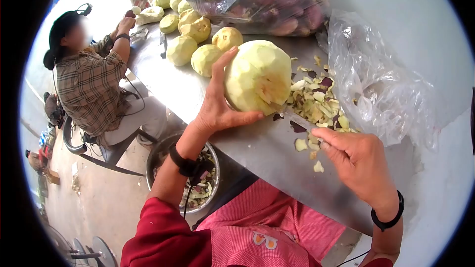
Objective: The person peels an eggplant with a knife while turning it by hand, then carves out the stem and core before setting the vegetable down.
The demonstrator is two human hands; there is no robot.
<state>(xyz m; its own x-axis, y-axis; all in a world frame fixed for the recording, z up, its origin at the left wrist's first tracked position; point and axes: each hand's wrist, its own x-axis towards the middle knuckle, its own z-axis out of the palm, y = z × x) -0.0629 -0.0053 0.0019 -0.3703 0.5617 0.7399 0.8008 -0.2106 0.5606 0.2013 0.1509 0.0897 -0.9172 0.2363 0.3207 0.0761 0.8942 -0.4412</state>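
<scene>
A large round peeled eggplant [258, 75], pale green with a brownish patch low on its front, is tilted up over the metal table. My left hand [217, 106] grips it from the left, thumb along its underside and fingers up its side. My right hand [354, 160] is closed round a small knife [300, 119], whose handle is mostly hidden in the fist. Its blade points left, the tip at the eggplant's lower right edge. Peel scraps [316, 101], pale with some dark purple skin, lie scattered beside the blade.
Several peeled eggplants [181, 50] sit behind my left hand, near another knife [163, 44]. A clear bag of purple eggplants [262, 5] stands at the back, crumpled plastic [378, 79] on the right. Below the table edge is a metal basin [216, 188] of scraps. A co-worker [91, 81] sits left.
</scene>
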